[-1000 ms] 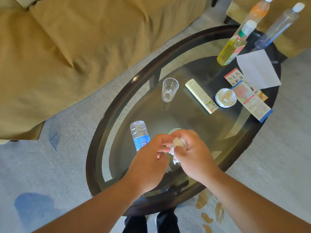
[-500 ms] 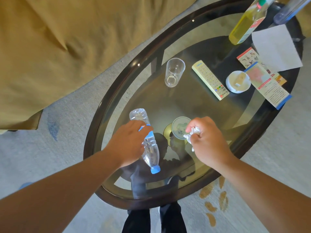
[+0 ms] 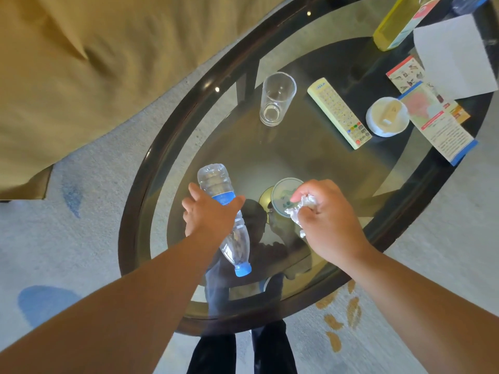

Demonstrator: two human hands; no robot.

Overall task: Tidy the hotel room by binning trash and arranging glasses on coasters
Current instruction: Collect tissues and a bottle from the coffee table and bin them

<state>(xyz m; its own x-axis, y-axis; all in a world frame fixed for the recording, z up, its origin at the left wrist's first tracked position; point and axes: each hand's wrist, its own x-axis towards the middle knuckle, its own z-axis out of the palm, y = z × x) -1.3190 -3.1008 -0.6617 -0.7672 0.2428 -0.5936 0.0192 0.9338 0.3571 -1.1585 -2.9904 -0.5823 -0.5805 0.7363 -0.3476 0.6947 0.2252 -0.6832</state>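
Note:
My left hand (image 3: 209,214) grips an empty clear plastic bottle (image 3: 236,245) round its blue label, blue cap pointing toward me, over the near part of the oval glass table (image 3: 140,184). My right hand (image 3: 328,221) holds a crumpled white tissue (image 3: 302,209) just above a round pale coaster (image 3: 283,195) on the glass. An empty drinking glass (image 3: 276,99) stands upright farther back, off any coaster.
A pale remote control (image 3: 339,113), a white dish (image 3: 387,117), leaflets (image 3: 437,120), a white paper sheet (image 3: 456,54) and a yellow-liquid bottle (image 3: 397,25) lie at the table's far right. A tan sofa (image 3: 94,63) borders the left. Grey carpet surrounds the table.
My hands came apart: the left took hold of the lying bottle and tilted it up, while the right kept the tissue and stayed by the coaster. The view came closer to the table.

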